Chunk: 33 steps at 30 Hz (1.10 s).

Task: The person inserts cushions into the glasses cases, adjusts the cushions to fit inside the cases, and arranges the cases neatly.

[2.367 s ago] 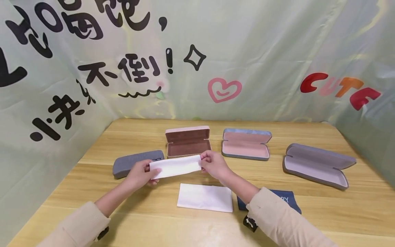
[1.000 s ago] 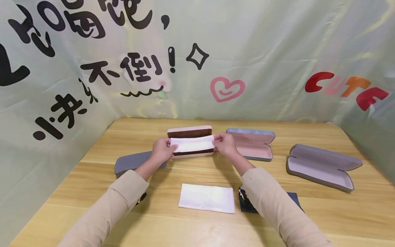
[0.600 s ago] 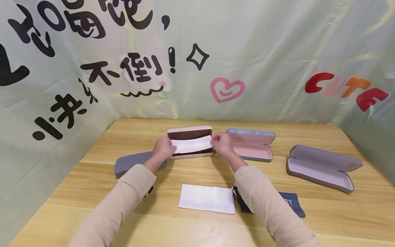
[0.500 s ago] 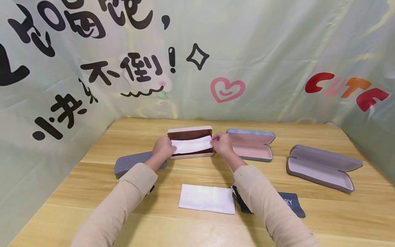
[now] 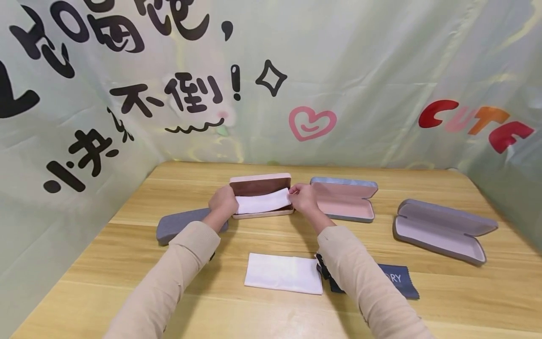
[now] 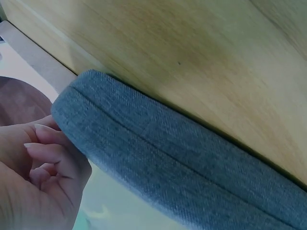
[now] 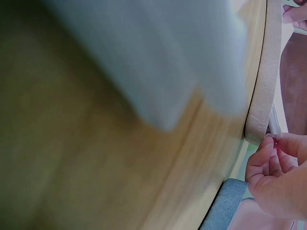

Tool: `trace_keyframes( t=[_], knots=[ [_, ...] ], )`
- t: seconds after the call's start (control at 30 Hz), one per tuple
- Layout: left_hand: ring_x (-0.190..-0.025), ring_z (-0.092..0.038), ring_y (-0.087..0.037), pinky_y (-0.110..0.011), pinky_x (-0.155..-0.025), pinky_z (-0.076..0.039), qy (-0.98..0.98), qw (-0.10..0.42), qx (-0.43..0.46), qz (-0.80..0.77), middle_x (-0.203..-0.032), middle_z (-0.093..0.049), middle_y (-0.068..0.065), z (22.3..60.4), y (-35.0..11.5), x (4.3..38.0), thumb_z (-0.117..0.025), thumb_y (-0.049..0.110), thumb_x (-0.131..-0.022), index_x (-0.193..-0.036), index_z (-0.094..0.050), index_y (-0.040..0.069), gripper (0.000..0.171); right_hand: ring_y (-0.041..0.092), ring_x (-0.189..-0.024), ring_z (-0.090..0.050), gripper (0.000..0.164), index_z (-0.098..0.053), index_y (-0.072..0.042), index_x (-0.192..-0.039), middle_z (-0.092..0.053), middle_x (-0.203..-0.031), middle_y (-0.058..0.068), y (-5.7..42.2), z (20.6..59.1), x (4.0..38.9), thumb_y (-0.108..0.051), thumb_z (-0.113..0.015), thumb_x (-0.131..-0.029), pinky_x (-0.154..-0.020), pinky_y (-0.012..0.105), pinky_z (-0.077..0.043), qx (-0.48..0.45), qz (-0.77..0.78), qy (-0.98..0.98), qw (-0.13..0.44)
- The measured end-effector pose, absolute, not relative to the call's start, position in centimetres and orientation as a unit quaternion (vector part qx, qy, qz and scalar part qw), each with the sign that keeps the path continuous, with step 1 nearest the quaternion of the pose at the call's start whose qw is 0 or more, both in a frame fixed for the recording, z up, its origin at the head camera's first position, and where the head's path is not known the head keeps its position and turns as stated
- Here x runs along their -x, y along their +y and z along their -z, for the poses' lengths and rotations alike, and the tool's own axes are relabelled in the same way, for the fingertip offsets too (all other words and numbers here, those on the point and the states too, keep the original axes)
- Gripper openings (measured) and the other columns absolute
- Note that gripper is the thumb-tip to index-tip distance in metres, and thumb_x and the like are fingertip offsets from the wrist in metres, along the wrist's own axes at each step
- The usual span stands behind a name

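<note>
A folded white cleaning cloth (image 5: 261,202) lies stretched between my hands, low in the open pink glasses case (image 5: 262,178) with the brown lining. My left hand (image 5: 223,200) holds its left end at the case's left side; in the left wrist view the hand's other fingers are curled, and its fingertips on the cloth are hidden. With thumb and forefinger my right hand (image 5: 303,197) pinches the right end, which sits higher than the left. The right wrist view shows this pinch on the cloth's edge (image 7: 275,122) beside the pink case's rim.
A closed grey glasses case (image 5: 179,225) stands partly behind my left wrist. To the right are an open blue case (image 5: 345,207) and an open grey-purple case (image 5: 440,233). A second white cloth (image 5: 282,273) and a navy cloth (image 5: 402,280) lie in front, the navy one partly under my right sleeve.
Both hands have carried the white cloth from in front of the pink case back and into it. Most recently its left end has sunk lower with my left hand.
</note>
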<state>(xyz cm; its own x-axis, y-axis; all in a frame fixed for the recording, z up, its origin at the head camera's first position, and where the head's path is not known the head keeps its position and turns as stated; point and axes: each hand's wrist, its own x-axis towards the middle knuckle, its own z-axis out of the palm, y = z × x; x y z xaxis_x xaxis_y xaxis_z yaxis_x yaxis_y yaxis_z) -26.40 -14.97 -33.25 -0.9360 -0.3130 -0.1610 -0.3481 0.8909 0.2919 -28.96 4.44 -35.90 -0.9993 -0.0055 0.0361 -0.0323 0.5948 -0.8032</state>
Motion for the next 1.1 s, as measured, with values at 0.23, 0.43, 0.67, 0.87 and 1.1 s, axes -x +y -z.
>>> trace_keyframes(
  t=[0.23,0.43,0.67,0.87,1.1],
  knots=[
    [-0.075,-0.051,-0.018,-0.032,-0.056,-0.046,0.973,0.043,0.168,-0.151,-0.104,-0.066,-0.011,33.3,-15.6,26.5,-0.055,0.005,-0.083,-0.098,-0.064,0.003,0.017,0.014,-0.068,-0.05,0.006,-0.064,0.002,-0.085,-0.06,-0.076,0.009,4.4,35.9,28.9,-0.003,-0.062,-0.083,-0.054,0.017,-0.037,-0.009,-0.445,-0.896,0.013],
    [-0.072,-0.051,-0.016,-0.03,-0.053,-0.045,0.975,0.053,0.169,-0.131,-0.101,-0.066,-0.01,33.4,-15.4,26.6,-0.058,0.006,-0.082,-0.098,-0.065,0.005,0.017,0.017,-0.073,-0.052,0.007,-0.066,0.002,-0.084,-0.062,-0.079,0.009,4.3,35.8,28.8,-0.004,-0.062,-0.084,-0.057,0.019,-0.039,-0.013,-0.423,-0.906,0.007],
    [-0.077,-0.061,-0.019,-0.032,-0.054,-0.049,0.985,0.019,0.142,-0.098,-0.099,-0.069,-0.012,33.6,-15.0,26.6,-0.054,0.002,-0.086,-0.094,-0.067,0.004,0.016,0.017,-0.068,-0.052,0.007,-0.063,0.001,-0.079,-0.061,-0.073,0.01,4.4,35.4,28.7,-0.005,-0.064,-0.083,-0.058,0.021,-0.039,-0.049,-0.384,-0.922,0.033],
    [-0.092,-0.064,-0.031,-0.04,-0.072,-0.054,0.975,-0.053,0.101,-0.192,-0.103,-0.066,-0.022,33.6,-15.0,25.9,-0.05,-0.005,-0.082,-0.096,-0.063,-0.007,0.019,0.027,-0.085,-0.06,0.019,-0.061,0.005,-0.101,-0.065,-0.093,0.019,5.2,35.2,28.2,-0.008,-0.06,-0.087,-0.072,0.031,-0.05,-0.083,-0.389,-0.917,0.017],
    [-0.1,-0.057,-0.036,-0.042,-0.083,-0.05,0.938,-0.088,0.078,-0.326,-0.108,-0.059,-0.029,34.2,-14.4,24.4,-0.047,-0.005,-0.082,-0.101,-0.056,-0.015,0.024,0.039,-0.117,-0.052,0.052,-0.038,0.013,-0.133,-0.047,-0.131,0.032,5.9,35.3,27.9,-0.009,-0.057,-0.09,-0.096,0.041,-0.046,-0.108,-0.461,-0.879,-0.055]
  ],
)
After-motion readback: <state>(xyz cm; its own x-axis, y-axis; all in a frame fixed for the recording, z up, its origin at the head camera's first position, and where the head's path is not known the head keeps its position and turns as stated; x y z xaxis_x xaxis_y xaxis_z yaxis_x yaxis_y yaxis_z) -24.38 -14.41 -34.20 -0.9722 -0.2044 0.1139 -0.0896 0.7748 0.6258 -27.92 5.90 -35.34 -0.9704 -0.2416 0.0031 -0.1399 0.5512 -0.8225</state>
